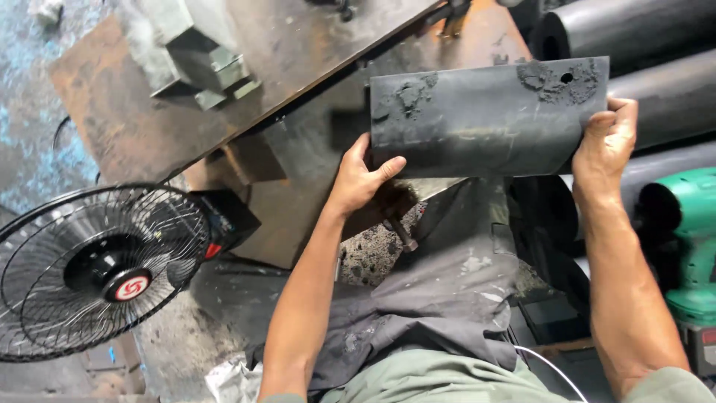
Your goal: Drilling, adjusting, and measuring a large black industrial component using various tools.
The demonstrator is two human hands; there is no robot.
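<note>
A dark metal plate is held up between both hands, above the lap and in front of a rusty steel table. The left hand is raised from a bent, bare forearm and is set at the plate's lower left corner; its thumb is laid across the near face, while the other fingers are hidden behind the plate, so the grip is closed on the edge. The right hand is stretched up along the plate's right edge, its fingers curled over that edge near the top corner and its palm pressed against the side. The plate is held nearly level, its long side running from one hand to the other. Crusted grey patches are seen near its upper corners, and a small hole lies just left of the right fingertips. Black pipes lie beyond the right fingers. A green power tool stands beside the right forearm. A black fan stands well to the left of the left arm.
</note>
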